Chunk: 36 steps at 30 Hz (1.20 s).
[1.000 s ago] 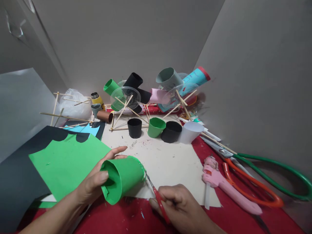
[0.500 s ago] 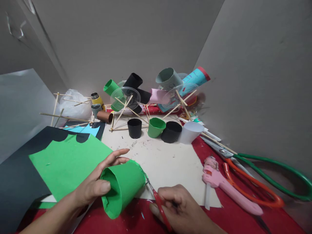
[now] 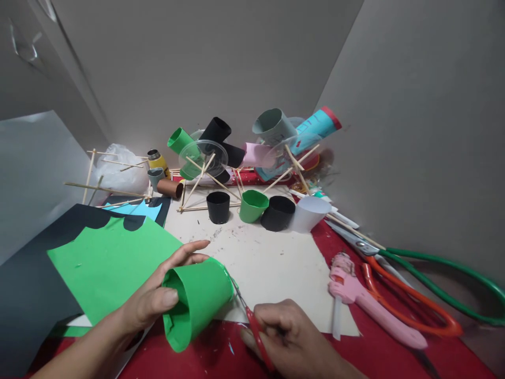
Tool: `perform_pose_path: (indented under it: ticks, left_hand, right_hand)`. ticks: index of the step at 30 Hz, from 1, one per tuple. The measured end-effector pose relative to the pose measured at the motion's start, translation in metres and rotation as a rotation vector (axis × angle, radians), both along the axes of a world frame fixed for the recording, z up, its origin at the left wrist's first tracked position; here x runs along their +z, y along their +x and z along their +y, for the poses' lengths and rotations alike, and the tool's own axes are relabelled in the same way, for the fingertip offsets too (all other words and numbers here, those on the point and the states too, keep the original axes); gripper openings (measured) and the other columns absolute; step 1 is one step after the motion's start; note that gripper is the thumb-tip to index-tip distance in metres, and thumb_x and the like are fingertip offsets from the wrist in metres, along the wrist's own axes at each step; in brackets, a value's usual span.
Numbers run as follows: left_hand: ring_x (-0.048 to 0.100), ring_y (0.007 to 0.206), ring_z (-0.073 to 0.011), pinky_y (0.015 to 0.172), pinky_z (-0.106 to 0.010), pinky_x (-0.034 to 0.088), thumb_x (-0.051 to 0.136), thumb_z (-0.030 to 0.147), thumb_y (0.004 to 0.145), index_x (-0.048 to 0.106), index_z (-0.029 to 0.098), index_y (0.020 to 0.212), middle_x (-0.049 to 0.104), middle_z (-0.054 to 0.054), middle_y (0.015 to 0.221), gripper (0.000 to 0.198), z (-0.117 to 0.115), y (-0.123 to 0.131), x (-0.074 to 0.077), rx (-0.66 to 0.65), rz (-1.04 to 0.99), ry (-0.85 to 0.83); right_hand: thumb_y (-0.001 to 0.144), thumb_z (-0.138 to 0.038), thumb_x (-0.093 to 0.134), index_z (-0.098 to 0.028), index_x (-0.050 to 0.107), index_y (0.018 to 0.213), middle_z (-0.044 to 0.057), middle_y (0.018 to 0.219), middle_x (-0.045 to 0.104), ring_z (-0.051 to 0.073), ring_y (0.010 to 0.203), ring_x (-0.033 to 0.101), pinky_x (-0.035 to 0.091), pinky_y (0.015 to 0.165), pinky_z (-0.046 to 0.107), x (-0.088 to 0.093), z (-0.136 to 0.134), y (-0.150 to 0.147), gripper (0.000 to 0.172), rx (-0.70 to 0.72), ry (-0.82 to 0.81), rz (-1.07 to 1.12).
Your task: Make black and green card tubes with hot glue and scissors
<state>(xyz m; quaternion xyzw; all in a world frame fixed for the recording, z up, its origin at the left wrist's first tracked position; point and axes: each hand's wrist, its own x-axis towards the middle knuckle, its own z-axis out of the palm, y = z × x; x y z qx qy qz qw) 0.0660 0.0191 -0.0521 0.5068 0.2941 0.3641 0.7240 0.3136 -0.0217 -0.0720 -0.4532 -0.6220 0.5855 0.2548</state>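
A green paper cup (image 3: pixel 211 297) lies tilted in my left hand (image 3: pixel 158 295), the thumb at its open mouth and the fingers behind it. Its mouth faces left and its base end faces right. My right hand (image 3: pixel 292 337) grips small red-handled scissors (image 3: pixel 256 334), whose blades touch the edge of the cup's base end. Left of my left hand is a green paper sheet (image 3: pixel 118 260) with scalloped cutouts along its top edge. Beneath the work is a pale board (image 3: pixel 268 263) with dark specks.
Behind stand a black paper cup (image 3: pixel 218 208), a green one (image 3: pixel 253 206) and a white one (image 3: pixel 310 213). Stick frames with clear discs (image 3: pixel 203 159) hold paper tubes. On the right lie a pink glue gun (image 3: pixel 366 305) and large scissors (image 3: pixel 361 245).
The green cup has turned slightly in my left hand. The scissors stay at its base edge, with my right hand shifted very slightly left.
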Motion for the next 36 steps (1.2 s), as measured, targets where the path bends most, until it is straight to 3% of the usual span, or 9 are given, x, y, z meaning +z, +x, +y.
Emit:
perform_pose_path:
  ticks: [8, 12, 17, 20, 28, 36]
  left_hand:
    - [0.053, 0.116, -0.033, 0.098, -0.042, 0.042, 0.077, 0.059, 0.065, 0.043, 0.025, 0.146, 0.052, -0.01, 0.128, 0.093, 0.001, -0.001, -0.003, -0.017, -0.063, -0.039]
    - [0.055, 0.118, -0.0343, 0.098, -0.045, 0.045, 0.074, 0.058, 0.07, 0.041, 0.025, 0.147, 0.053, -0.011, 0.131, 0.09, 0.0, 0.004, -0.005, 0.059, -0.17, -0.106]
    - [0.056, 0.124, -0.0367, 0.106, -0.051, 0.039, 0.072, 0.058, 0.075, 0.027, 0.026, 0.153, 0.057, -0.015, 0.136, 0.096, -0.011, 0.016, -0.007, 0.092, -0.293, -0.224]
    - [0.059, 0.122, -0.0351, 0.107, -0.05, 0.038, 0.073, 0.049, 0.077, 0.02, 0.025, 0.155, 0.061, -0.017, 0.134, 0.098, -0.018, 0.022, -0.01, 0.107, -0.301, -0.249]
    - [0.061, 0.117, -0.037, 0.102, -0.048, 0.042, 0.073, 0.048, 0.074, 0.049, 0.017, 0.14, 0.063, -0.018, 0.13, 0.076, -0.015, 0.02, -0.007, 0.149, -0.223, -0.228]
    - [0.063, 0.114, -0.0383, 0.099, -0.05, 0.044, 0.071, 0.051, 0.075, 0.054, 0.016, 0.135, 0.065, -0.018, 0.125, 0.072, -0.008, 0.013, -0.004, 0.115, -0.191, -0.169]
  right_hand:
    - [0.078, -0.029, 0.058, -0.022, 0.026, 0.05, -0.009, 0.048, 0.02, 0.008, 0.048, 0.019, 0.014, 0.044, 0.027, -0.004, 0.0, 0.003, 0.043, 0.028, 0.036, -0.025]
    - [0.082, -0.034, 0.058, -0.022, 0.027, 0.051, -0.008, 0.05, 0.023, 0.008, 0.049, 0.021, 0.016, 0.046, 0.027, -0.01, 0.0, 0.007, 0.045, -0.001, 0.072, -0.019]
    - [0.086, -0.037, 0.051, -0.023, 0.029, 0.054, -0.006, 0.053, 0.028, 0.01, 0.051, 0.025, 0.021, 0.047, 0.027, -0.012, 0.0, 0.007, 0.041, -0.07, 0.122, -0.05]
    - [0.086, -0.037, 0.05, -0.023, 0.028, 0.055, -0.006, 0.053, 0.028, 0.01, 0.051, 0.026, 0.022, 0.047, 0.026, -0.011, 0.002, 0.006, 0.04, -0.084, 0.12, -0.064]
    - [0.088, -0.038, 0.05, -0.023, 0.026, 0.055, -0.006, 0.052, 0.026, 0.01, 0.05, 0.024, 0.021, 0.047, 0.027, -0.013, 0.001, 0.007, 0.044, -0.06, 0.17, -0.093]
    - [0.083, -0.032, 0.055, -0.023, 0.03, 0.056, -0.007, 0.052, 0.026, 0.01, 0.051, 0.023, 0.019, 0.047, 0.027, -0.016, 0.0, 0.008, 0.038, 0.011, 0.102, -0.071]
